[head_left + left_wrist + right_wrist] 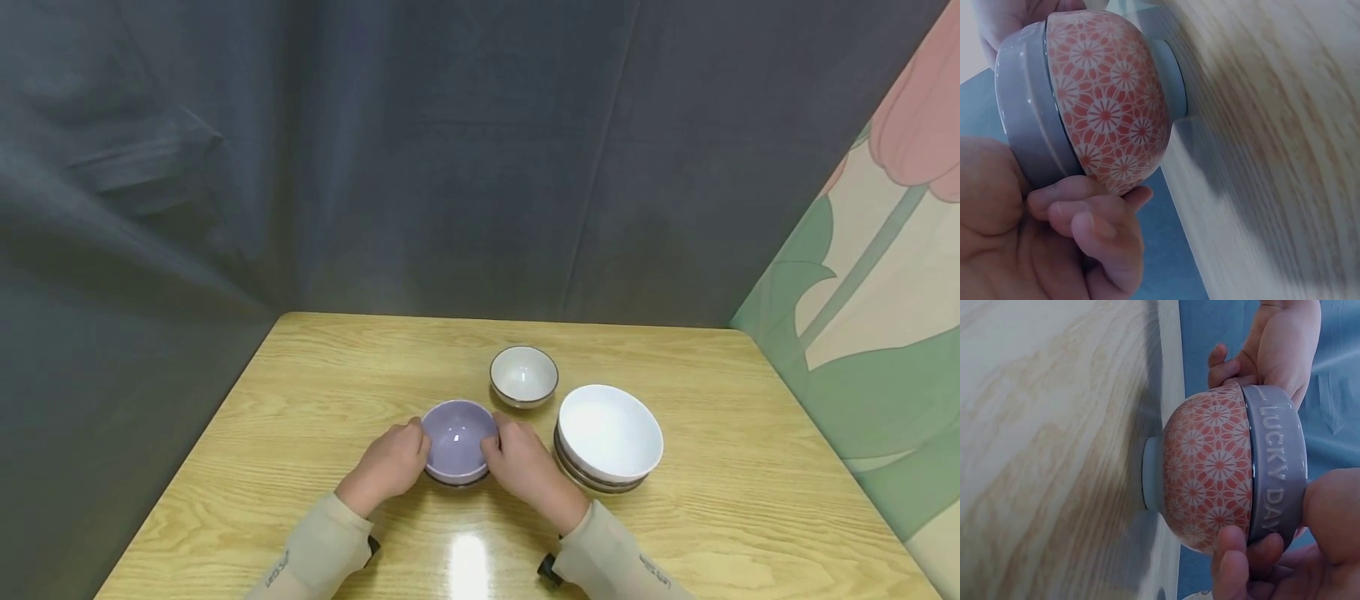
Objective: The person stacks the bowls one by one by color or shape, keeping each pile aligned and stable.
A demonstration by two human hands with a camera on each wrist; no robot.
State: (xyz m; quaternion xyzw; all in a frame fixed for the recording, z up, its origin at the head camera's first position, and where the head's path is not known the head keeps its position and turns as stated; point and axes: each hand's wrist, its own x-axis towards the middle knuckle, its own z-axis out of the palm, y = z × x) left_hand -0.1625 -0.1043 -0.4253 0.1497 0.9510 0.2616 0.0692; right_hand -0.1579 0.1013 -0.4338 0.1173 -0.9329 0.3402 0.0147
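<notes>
A purple bowl (459, 446) with raised lettering round its outside sits nested in a red bowl (1110, 103) patterned with white flowers. My left hand (390, 462) grips the nested pair from the left, its thumb at the purple rim and its fingers curled beneath. From the opposite side my right hand (525, 462) holds it the same way, with fingertips (1232, 547) against the red bowl. The pair is upright, its pale foot (1152, 475) right at the surface of the wooden table (300, 408). In the head view the red bowl is mostly hidden under the purple one.
Behind the nested pair stands a small off-white bowl (524, 375) with a dark rim. To the right, a large white bowl (611, 433) sits tilted on brown-rimmed bowlware (592, 482). A dark curtain (450, 167) hangs at the back; a flower-patterned panel (885, 333) borders the right.
</notes>
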